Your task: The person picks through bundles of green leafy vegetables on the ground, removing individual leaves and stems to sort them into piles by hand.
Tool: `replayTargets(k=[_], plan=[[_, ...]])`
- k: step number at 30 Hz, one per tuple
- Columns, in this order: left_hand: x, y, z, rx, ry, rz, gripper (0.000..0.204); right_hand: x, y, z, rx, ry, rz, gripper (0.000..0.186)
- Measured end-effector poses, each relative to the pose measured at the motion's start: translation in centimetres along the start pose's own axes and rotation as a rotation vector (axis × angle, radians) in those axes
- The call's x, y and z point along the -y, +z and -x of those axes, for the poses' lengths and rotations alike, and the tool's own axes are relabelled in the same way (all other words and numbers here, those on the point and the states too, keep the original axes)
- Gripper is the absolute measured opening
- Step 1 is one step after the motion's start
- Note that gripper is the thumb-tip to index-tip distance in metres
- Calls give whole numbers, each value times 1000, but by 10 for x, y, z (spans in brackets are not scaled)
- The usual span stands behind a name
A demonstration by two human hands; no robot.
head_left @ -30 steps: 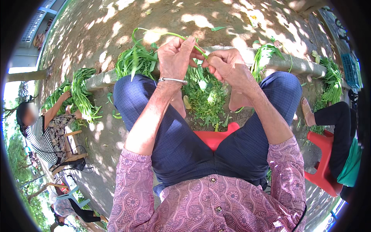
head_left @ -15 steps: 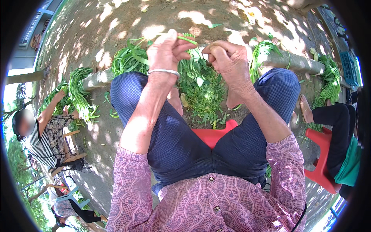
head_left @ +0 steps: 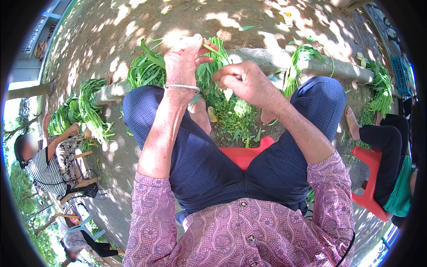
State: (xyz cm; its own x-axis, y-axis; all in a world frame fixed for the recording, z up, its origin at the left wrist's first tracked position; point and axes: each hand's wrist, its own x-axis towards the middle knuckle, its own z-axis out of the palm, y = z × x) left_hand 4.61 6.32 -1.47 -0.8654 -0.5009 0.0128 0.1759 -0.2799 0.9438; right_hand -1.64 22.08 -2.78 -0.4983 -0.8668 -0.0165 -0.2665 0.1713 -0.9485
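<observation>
So the left hand (head_left: 181, 62) is up in front of the knees, thumb and fingers pinching a green stem (head_left: 211, 48). The cut-looking end pokes out to the right, and a long leaf (head_left: 152, 54) hangs out on the other side. Right hand (head_left: 247, 82) is just below and right of that end, not touching it, fingers curled in with the thumb near them, can't tell if they're gripping anything. Behind the hands there's a low ledge (head_left: 263, 58) with bunches of greens (head_left: 144, 73) draped along it, and leafy scraps (head_left: 235, 119) on the ground between the feet. Red stool (head_left: 235, 154) under the person, and a co-worker (head_left: 49, 171) in a striped top sits off to the left by more greens
</observation>
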Motion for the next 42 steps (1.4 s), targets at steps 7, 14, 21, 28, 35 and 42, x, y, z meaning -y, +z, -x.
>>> replayTargets(k=[7, 14, 21, 28, 35, 42], plan=[[5, 4, 1, 78, 3, -149, 23, 17, -15, 0, -63, 0, -304, 29], [5, 12, 4, 71, -19, -164, 24, 3, -11, -1, -178, 19, -177, 25], [9, 11, 1, 49, 25, -284, 21, 5, -13, -2, -238, 17, -45, 27], [11, 13, 1, -10, -56, -184, 21, 2, -12, -4, -352, -44, 30, 24], [6, 11, -2, -33, -113, 30, 16, 2, -13, -1, -354, -44, -145, 23], [2, 11, 3, 95, -32, -76, 18, 9, -18, 2, -180, 16, -492, 26]])
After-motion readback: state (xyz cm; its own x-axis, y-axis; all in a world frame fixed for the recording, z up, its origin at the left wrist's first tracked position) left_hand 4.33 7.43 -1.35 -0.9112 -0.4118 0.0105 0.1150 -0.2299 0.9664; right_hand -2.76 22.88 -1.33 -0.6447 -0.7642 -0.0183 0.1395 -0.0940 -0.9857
